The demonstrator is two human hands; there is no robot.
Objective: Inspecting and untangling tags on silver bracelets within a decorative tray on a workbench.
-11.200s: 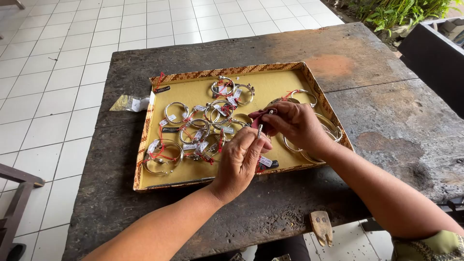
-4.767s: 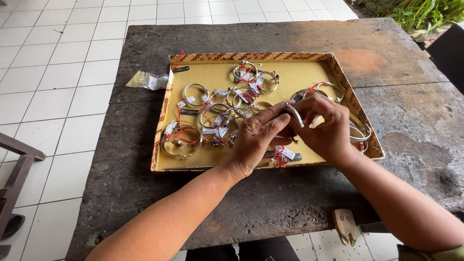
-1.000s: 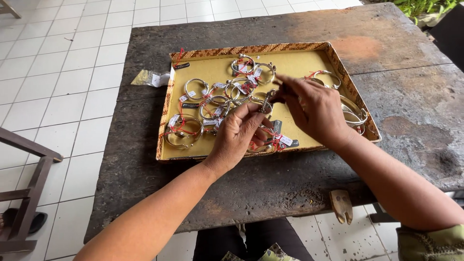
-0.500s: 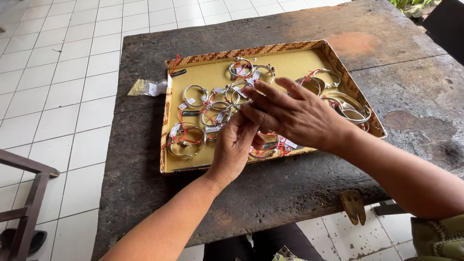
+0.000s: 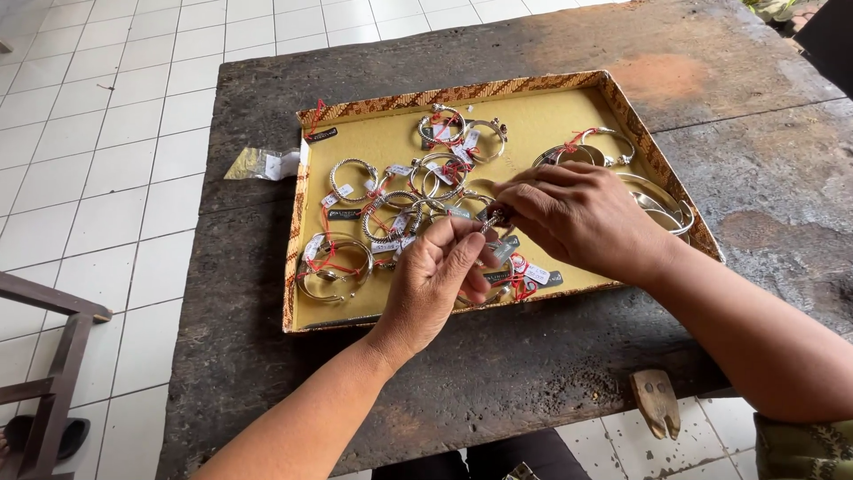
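Both hands pinch one small silver bangle (image 5: 491, 219) between them above the tray (image 5: 298, 233), left hand (image 5: 435, 280) nearer, right hand (image 5: 582, 218) beyond.

A dark, weathered wooden table (image 5: 498, 356) with a rusty orange patch near its far edge stands on a floor of white square tiles (image 5: 98, 178). On the table's left part, just beside the tray, lies a small clear plastic packet with a white label (image 5: 262, 164). A brown wooden block with two holes (image 5: 656, 402) hangs at the near edge. A dark wooden frame (image 5: 44, 373) stands on the tiles at left.
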